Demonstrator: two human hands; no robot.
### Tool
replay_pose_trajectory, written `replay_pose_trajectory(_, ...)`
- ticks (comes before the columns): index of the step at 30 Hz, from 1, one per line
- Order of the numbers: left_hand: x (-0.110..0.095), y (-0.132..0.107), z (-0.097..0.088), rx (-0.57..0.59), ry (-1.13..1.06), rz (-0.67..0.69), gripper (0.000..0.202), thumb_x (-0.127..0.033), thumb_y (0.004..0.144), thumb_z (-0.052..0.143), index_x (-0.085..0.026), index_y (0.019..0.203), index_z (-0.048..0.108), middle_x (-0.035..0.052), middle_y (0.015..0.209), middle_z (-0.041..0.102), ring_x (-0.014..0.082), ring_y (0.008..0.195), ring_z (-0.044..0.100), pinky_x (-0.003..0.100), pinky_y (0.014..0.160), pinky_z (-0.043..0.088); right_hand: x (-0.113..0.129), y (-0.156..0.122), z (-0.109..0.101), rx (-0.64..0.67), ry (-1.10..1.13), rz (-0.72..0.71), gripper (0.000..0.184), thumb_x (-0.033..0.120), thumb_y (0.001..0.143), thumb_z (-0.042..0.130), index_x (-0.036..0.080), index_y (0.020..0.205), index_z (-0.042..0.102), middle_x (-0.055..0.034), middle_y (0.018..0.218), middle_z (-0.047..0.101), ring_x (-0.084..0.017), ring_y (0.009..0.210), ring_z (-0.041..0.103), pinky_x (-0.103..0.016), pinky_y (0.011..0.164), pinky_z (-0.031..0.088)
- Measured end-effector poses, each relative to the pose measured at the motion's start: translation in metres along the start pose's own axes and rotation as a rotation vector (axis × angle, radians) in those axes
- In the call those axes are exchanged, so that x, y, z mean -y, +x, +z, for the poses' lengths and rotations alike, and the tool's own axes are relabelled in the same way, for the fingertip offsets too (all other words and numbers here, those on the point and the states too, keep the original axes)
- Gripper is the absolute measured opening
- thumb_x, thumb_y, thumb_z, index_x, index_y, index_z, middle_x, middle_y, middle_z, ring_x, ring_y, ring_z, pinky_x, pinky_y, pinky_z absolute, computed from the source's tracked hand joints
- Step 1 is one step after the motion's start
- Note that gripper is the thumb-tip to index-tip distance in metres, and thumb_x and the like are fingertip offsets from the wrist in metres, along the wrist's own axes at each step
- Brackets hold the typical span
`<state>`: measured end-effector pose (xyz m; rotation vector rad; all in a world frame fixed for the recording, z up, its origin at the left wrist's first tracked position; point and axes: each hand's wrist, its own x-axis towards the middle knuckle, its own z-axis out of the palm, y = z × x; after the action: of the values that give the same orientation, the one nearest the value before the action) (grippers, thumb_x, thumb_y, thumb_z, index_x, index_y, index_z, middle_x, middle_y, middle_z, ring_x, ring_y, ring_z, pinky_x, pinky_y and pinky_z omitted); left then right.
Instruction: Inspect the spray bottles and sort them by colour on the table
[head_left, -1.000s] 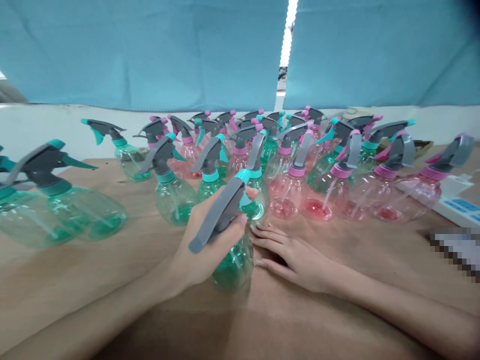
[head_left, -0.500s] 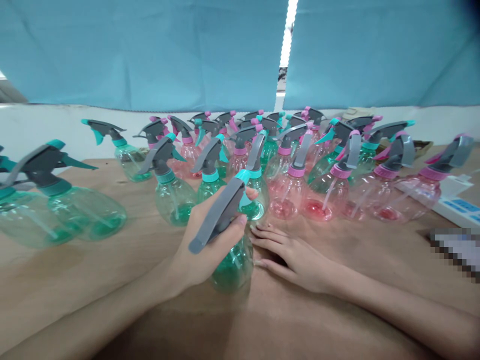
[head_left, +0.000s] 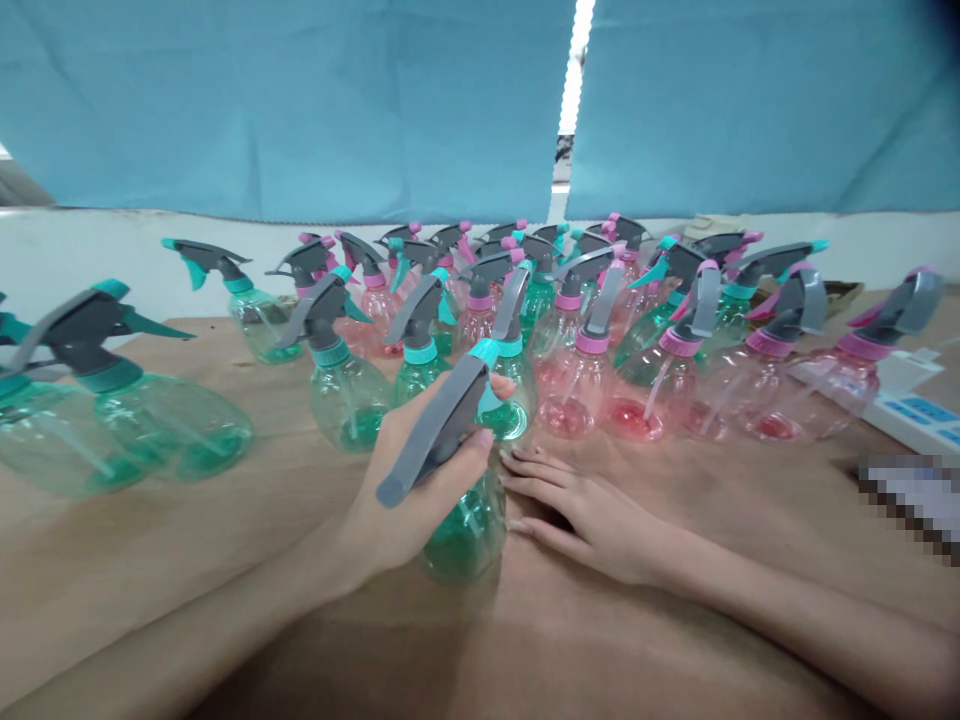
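Green see-through plastic fills my grip in the head view: it is a spray bottle, with a grey spray head slanting up through my left hand. My left fingers curl around it just under that head, thumb on the near side, one fingertip showing by the teal trigger. I can't tell whether the base touches the bench or hangs a little above it.

My right hand lies palm down on the wood, just to the right of the bottle, with the fingers stretched out and loosely side by side, thumb a little apart. It grips nothing; whether the tips brush the green plastic I can't make out.

Just beyond my left fingers stand more green bottles, with teal collars. Past my right fingertips a row of pink bottles runs off to the right, and behind both, mixed spray heads crowd together. Well left of my left fingers, two green bottles overlap.

Far to the right of my right fingers are a pixelated slab and a white object with blue patches. Blue cloth hangs beyond everything.
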<state>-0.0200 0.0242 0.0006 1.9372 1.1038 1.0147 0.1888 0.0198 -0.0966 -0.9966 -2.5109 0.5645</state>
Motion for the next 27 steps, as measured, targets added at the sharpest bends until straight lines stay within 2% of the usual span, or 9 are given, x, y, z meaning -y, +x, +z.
replay_pose_trajectory(2, -0.0004, 0.0003, -0.0003, -0.003, 0.005, 0.001, 0.033, -0.018, 0.081, 0.055, -0.027, 0.113, 0.059, -0.0035, 0.077, 0.06, 0.0146, 0.057, 0.052, 0.029, 0.056, 0.045, 0.0002, 0.0002, -0.0004, 0.009, -0.002, -0.001, 0.051, 0.046, 0.099, 0.044, 0.017, 0.141, 0.049, -0.0119, 0.147, 0.046, -0.026, 0.138, 0.04, -0.048, 0.114, 0.034)
replay_pose_trajectory(8, -0.0014, -0.0001, -0.001, 0.001, 0.024, -0.012, 0.033, -0.018, 0.08, 0.054, -0.026, 0.112, 0.059, -0.0049, 0.066, 0.057, 0.0148, 0.052, 0.051, 0.029, 0.052, 0.044, 0.0003, 0.0002, -0.0003, -0.005, 0.014, -0.002, 0.05, 0.045, 0.098, 0.046, 0.02, 0.141, 0.048, -0.0107, 0.148, 0.046, -0.027, 0.138, 0.04, -0.049, 0.113, 0.035)
replay_pose_trajectory(17, -0.0022, 0.0, -0.0004, -0.021, 0.033, -0.003, 0.03, -0.018, 0.08, 0.054, -0.024, 0.11, 0.059, -0.002, 0.079, 0.061, 0.0148, 0.064, 0.055, 0.027, 0.06, 0.048, 0.0003, 0.0003, -0.001, 0.013, -0.005, 0.006, 0.051, 0.046, 0.099, 0.044, 0.018, 0.141, 0.049, -0.0115, 0.148, 0.046, -0.026, 0.138, 0.04, -0.048, 0.112, 0.036)
replay_pose_trajectory(22, 0.0013, -0.003, -0.0019, 0.031, 0.017, -0.022, 0.036, -0.018, 0.083, 0.051, -0.028, 0.118, 0.055, -0.0043, 0.072, 0.051, 0.0138, 0.057, 0.045, 0.028, 0.054, 0.041, -0.0002, 0.0001, -0.001, 0.002, 0.02, 0.002, 0.05, 0.045, 0.098, 0.045, 0.02, 0.141, 0.048, -0.0108, 0.148, 0.046, -0.026, 0.138, 0.04, -0.048, 0.113, 0.035)
replay_pose_trajectory(27, -0.0006, -0.003, -0.0019, 0.053, 0.008, -0.051, 0.036, -0.018, 0.081, 0.051, -0.028, 0.115, 0.057, -0.0065, 0.059, 0.041, 0.0135, 0.049, 0.04, 0.028, 0.049, 0.036, 0.0001, -0.0001, -0.0013, 0.006, 0.011, 0.004, 0.05, 0.046, 0.098, 0.045, 0.02, 0.141, 0.048, -0.0101, 0.148, 0.046, -0.026, 0.138, 0.039, -0.048, 0.113, 0.035)
